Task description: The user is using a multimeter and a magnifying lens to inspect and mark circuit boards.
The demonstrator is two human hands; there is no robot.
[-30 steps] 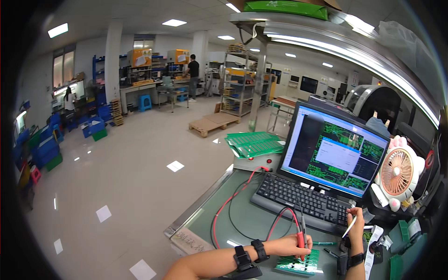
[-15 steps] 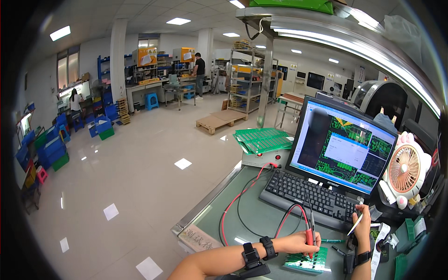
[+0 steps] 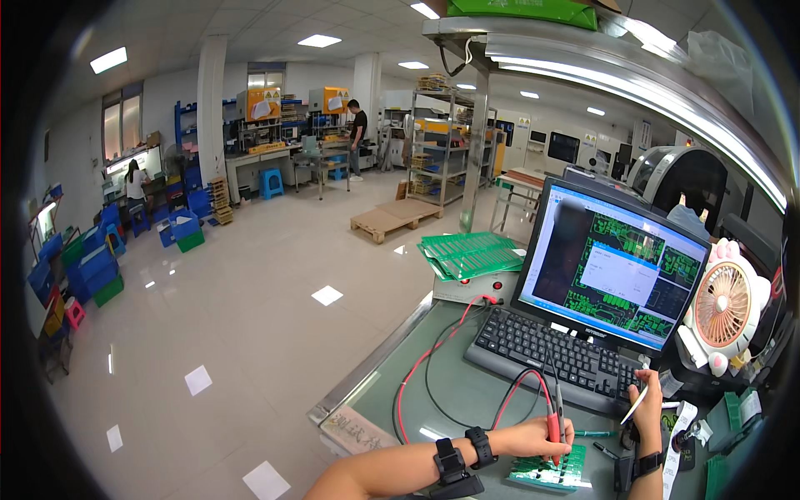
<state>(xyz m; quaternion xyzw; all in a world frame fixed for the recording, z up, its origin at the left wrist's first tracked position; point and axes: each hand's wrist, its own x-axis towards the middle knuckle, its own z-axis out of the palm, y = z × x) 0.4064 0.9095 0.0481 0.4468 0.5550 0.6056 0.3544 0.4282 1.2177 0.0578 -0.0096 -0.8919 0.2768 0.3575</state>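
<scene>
My left hand [image 3: 535,437] is closed around a red test probe [image 3: 553,430] and a black test probe [image 3: 560,402], both pointing down. Beneath it lies a green circuit board [image 3: 542,473] on the bench mat; the red probe's tip is at the board, but I cannot tell whether it touches. My right hand [image 3: 647,404] grips a slim white pen-like stick [image 3: 634,407], its fingers over the right end of a black keyboard [image 3: 554,354]. Behind the keyboard, a monitor [image 3: 612,262] displays a green board layout with a dialog box.
Red and black leads [image 3: 406,379] loop over the mat to a box with red buttons [image 3: 497,286]. Green boards [image 3: 471,254] lie on that box. At right stand a cat-shaped fan [image 3: 722,297] and green bins [image 3: 723,421]. Two people are farther off.
The yellow marking at the top of the screen's layout is gone, and the dialog looks different. My hands have barely moved. The person by the far machines has shifted slightly.
</scene>
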